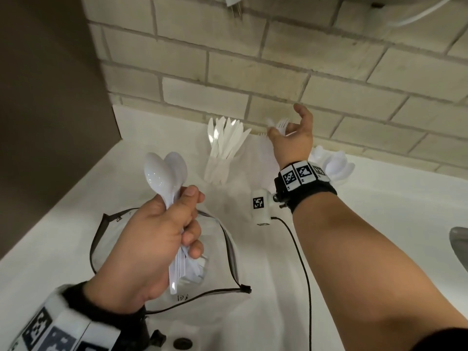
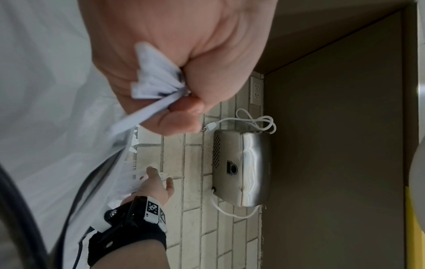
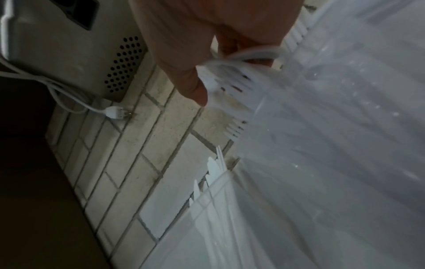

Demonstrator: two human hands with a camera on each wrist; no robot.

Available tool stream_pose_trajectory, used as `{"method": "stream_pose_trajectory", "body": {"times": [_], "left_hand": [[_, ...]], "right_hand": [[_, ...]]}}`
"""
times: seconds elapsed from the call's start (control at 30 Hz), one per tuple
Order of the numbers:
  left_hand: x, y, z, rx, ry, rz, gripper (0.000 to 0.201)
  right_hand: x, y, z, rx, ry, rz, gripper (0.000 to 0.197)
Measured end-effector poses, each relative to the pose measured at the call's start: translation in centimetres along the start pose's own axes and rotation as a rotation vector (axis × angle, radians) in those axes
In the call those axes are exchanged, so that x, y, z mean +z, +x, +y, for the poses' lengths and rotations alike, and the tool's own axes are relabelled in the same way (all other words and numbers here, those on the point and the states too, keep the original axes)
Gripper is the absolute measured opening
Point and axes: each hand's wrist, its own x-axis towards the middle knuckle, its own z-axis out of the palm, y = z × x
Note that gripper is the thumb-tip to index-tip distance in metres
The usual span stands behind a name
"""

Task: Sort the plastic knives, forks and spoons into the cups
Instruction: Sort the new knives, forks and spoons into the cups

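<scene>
My left hand (image 1: 187, 211) is raised over the counter and grips a bunch of white plastic spoons (image 1: 164, 173), bowls up. Their handle ends (image 2: 156, 81) stick out of the fist. My right hand (image 1: 291, 127) reaches to the tiled wall with fingers spread over the clear middle cup (image 1: 263, 153). Its thumb (image 3: 195, 87) touches the white forks (image 3: 227, 83) standing in that cup (image 3: 322, 127). To the left stands a clear cup with several knives (image 1: 225, 140). A cup of spoons (image 1: 334, 163) is partly hidden behind my right wrist.
A clear zip bag (image 1: 228, 252) lies on the white counter (image 1: 379, 211) under my left hand. A brown cabinet side (image 1: 50, 97) bounds the left. A metal sink rim (image 1: 459, 244) shows at the right edge. A steel appliance (image 2: 241, 167) with a white cord stands by the wall.
</scene>
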Motion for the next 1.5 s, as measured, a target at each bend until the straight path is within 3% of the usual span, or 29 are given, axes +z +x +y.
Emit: {"method": "stream_pose_trajectory", "body": {"times": [0.1, 0.17, 0.27, 0.33, 0.47, 0.53, 0.63, 0.77, 0.87, 0.97, 1.03, 1.1, 1.13, 1.2, 1.33, 1.5], "left_hand": [[0.0, 0.0, 0.1, 0.001, 0.001, 0.000, 0.022], [0.0, -0.1, 0.1, 0.002, -0.001, -0.003, 0.021], [0.3, -0.2, 0.0, 0.001, 0.003, -0.015, 0.021], [0.3, -0.2, 0.0, -0.004, -0.004, -0.029, 0.021], [0.3, -0.1, 0.2, -0.037, -0.020, -0.059, 0.021], [0.4, 0.0, 0.2, -0.056, -0.029, -0.072, 0.020], [0.7, 0.0, 0.1, -0.074, 0.020, -0.112, 0.024], [1.4, -0.4, -0.2, -0.007, 0.376, -0.138, 0.029], [2.0, -0.8, -0.2, 0.139, 0.691, -0.215, 0.024], [2.6, -1.8, 0.0, 0.202, 0.732, -0.338, 0.003], [2.7, -2.5, -0.1, 0.139, 0.607, -0.416, 0.019], [2.5, -2.9, -0.4, 0.010, 0.436, -0.413, 0.044], [2.4, -2.9, -0.5, -0.010, 0.427, -0.407, 0.041], [2.2, -3.0, -0.8, 0.032, 0.567, -0.395, 0.031], [2.8, -2.9, -1.0, 0.287, 0.960, -0.454, 0.024], [2.6, -3.2, -1.2, 0.312, 1.034, -0.468, 0.027]], "right_hand": [[-0.3, -0.4, 0.7, -0.145, -0.115, -0.042, 0.043], [-0.2, -0.7, 1.3, -0.215, -0.334, -0.148, 0.027], [0.0, -1.0, 1.9, -0.224, -0.504, -0.320, 0.031], [-0.2, -1.0, 1.3, -0.245, -0.390, -0.279, 0.033], [-1.2, -1.6, -1.1, -0.238, -0.183, -0.029, 0.026], [-1.9, -2.9, -3.2, -0.179, -0.111, -0.032, 0.022], [-3.8, -6.5, -7.4, -0.015, 0.076, -0.274, 0.017], [-6.7, -11.6, -12.0, 0.194, 0.072, -0.723, 0.050], [-7.9, -13.9, -12.9, 0.194, -0.050, -0.875, 0.073], [-8.3, -14.5, -11.6, 0.153, -0.097, -0.852, 0.050], [-9.0, -14.5, -10.9, 0.198, 0.010, -0.832, 0.032], [-9.8, -14.5, -10.5, 0.246, 0.125, -0.819, 0.027], [-10.1, -14.6, -10.5, 0.268, 0.166, -0.812, 0.027], [-10.4, -15.0, -10.6, 0.305, 0.191, -0.793, 0.025], [-10.2, -15.6, -11.0, 0.325, 0.089, -0.739, 0.030], [-10.3, -15.8, -10.9, 0.301, 0.103, -0.703, 0.015]]}}
